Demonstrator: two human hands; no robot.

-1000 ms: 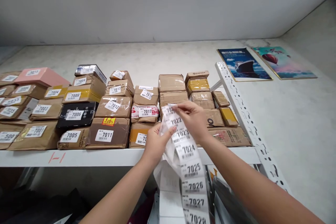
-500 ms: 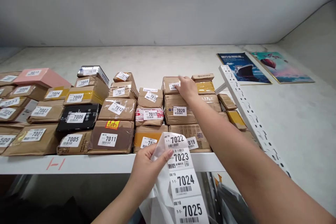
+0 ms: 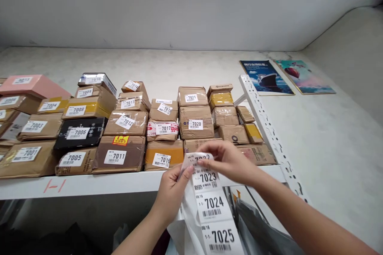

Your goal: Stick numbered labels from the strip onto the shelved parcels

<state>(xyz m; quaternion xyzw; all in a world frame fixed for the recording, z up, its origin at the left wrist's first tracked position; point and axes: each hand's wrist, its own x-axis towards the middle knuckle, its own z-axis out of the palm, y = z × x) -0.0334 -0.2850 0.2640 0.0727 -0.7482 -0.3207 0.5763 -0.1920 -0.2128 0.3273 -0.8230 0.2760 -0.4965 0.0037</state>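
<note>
A strip of white number labels hangs in front of me, reading 7023, 7024 and 7025 downward. My left hand pinches its backing paper near the top, thumb in front. At the top label, partly covered and seeming to read 7022, the fingers of my right hand are closed on the edge. Whether that label has come off its backing I cannot tell. Behind the hands, a cardboard box labelled 7021 rests on a box labelled 7020.
Labelled parcels stand in stacks along a white metal shelf. Unlabelled-looking boxes are stacked at its right end, by a perforated upright. Two posters hang on the wall. Grey bags show below the shelf.
My right hand has come down from the box labelled 7021 to the top of the label strip, and that box's label is now uncovered. The view has shifted somewhat to the right.
</note>
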